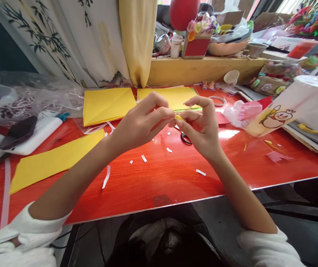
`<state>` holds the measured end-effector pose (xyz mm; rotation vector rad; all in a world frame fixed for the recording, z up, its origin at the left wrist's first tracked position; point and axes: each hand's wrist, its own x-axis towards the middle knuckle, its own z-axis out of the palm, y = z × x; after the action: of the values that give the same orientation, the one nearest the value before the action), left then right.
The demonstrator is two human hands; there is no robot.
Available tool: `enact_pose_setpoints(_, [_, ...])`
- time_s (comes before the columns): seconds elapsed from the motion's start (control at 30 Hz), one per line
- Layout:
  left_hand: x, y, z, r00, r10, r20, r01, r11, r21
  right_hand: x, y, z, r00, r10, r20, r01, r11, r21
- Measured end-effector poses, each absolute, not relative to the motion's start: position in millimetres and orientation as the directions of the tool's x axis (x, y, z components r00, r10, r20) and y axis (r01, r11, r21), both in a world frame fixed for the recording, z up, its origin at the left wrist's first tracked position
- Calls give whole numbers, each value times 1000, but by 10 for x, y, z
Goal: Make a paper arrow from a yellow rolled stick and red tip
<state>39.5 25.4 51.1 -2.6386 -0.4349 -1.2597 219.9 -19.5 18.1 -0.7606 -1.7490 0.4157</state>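
Above the middle of the red table (153,185), my left hand (148,120) and my right hand (202,126) meet at their fingertips. Between them is a small piece of yellow paper (179,117), pinched by both hands and mostly covered by fingers. Its exact shape is too small to make out. Under my right hand lie scissors (186,138), with only a black handle loop plainly showing. Behind the hands are two stacks of yellow paper, one on the left (107,105) and one on the right (167,97). A long yellow sheet (56,161) lies beneath my left forearm.
White paper scraps (143,158) are scattered over the table. At right a large plastic drink cup (278,111) leans beside crumpled pink-and-white plastic (242,113). Plastic bags (31,96) and a white box-like object (36,135) crowd the left. A cluttered ledge (181,68) runs behind.
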Motion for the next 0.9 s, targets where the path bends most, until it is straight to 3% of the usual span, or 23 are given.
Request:
enact_pose_setpoints(0.3, [417,213,470,615,142,775,401,-903,-153,2165,-262,164,-97,584,806,405,763,-504])
enact_pose_setpoints(0.6, [497,138,441,588,-12,809,452,-825,-340,2166,-264,150,-114,475,873,523,776,-354])
enact_pose_setpoints(0.9, [522,118,416,578,34,815,480,-822,-306,2158,-255,136,-114,459,881,529,779,-337])
